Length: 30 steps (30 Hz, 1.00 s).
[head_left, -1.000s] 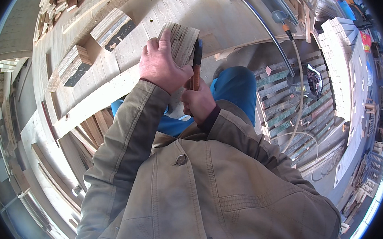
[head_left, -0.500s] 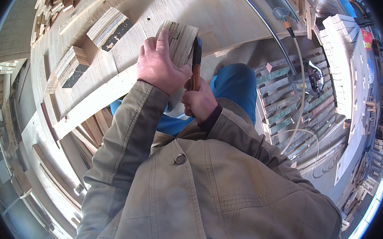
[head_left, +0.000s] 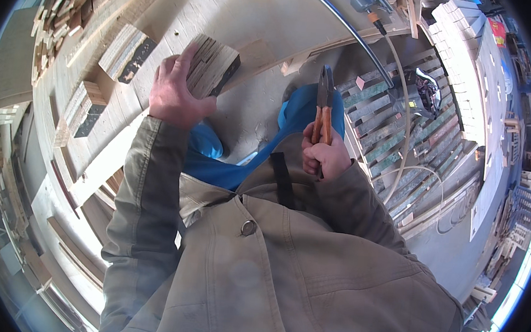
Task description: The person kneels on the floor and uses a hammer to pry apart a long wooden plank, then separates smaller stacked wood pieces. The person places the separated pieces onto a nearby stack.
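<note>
A block of stacked thin wood layers (head_left: 213,66) stands at the edge of the wooden bench, one side dark. My left hand (head_left: 177,96) grips its left side, fingers along the far edge and thumb near the front. To the right and apart from the block, my right hand (head_left: 327,156) is closed round the orange-brown handles of a pair of pliers (head_left: 324,105). The metal jaws point away from me and look closed, above my blue trouser leg. Two similar layered blocks, a farther one (head_left: 126,52) and a nearer one (head_left: 87,109), sit left of my hand.
Loose wood strips (head_left: 72,10) are heaped at the bench's far left. A bent metal tube (head_left: 351,32) and a pale hose (head_left: 408,124) run on the right, beside a slatted pallet (head_left: 378,125). Stacked pale boards (head_left: 463,75) stand beyond it.
The pliers have come away from the block's right side, moving right with my right hand. My left hand and the block have shifted left and a little nearer in the picture.
</note>
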Motion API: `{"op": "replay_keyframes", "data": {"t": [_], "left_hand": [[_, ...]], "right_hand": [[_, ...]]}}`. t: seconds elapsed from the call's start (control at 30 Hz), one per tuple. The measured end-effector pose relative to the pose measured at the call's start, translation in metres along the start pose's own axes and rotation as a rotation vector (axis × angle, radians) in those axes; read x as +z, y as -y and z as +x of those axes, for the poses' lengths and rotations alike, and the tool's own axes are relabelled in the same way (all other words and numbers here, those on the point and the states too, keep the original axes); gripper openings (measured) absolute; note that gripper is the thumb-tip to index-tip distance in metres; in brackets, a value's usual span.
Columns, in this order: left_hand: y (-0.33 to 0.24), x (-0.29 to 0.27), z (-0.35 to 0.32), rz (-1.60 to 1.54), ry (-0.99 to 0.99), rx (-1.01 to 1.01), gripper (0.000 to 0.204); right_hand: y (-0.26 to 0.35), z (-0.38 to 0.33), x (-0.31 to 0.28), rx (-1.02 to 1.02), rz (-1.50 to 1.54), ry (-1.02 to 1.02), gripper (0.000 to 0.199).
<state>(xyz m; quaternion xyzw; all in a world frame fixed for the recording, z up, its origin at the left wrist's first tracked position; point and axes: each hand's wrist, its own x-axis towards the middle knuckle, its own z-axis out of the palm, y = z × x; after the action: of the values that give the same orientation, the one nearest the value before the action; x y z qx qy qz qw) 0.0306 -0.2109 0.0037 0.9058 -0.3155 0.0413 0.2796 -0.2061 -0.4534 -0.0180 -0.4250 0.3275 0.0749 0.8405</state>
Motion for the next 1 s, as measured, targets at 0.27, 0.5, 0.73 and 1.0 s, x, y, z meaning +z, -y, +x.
{"op": "replay_keyframes", "data": {"t": [0.27,0.5,0.73,1.0], "left_hand": [[0.001,-0.001,-0.001,0.006,0.024,0.017,0.100],[-0.006,-0.007,-0.001,0.029,0.072,-0.054,0.100],[-0.002,-0.003,-0.004,0.016,0.048,-0.065,0.100],[-0.003,-0.005,-0.005,0.026,0.067,-0.095,0.101]], "right_hand": [[-0.006,0.003,0.000,-0.084,-0.191,0.020,0.038],[-0.013,0.009,-0.002,-0.094,-0.440,0.085,0.035],[-0.021,0.006,-0.001,-0.077,-0.499,0.148,0.043],[-0.023,0.013,0.009,-0.365,-1.086,0.015,0.046]]}}
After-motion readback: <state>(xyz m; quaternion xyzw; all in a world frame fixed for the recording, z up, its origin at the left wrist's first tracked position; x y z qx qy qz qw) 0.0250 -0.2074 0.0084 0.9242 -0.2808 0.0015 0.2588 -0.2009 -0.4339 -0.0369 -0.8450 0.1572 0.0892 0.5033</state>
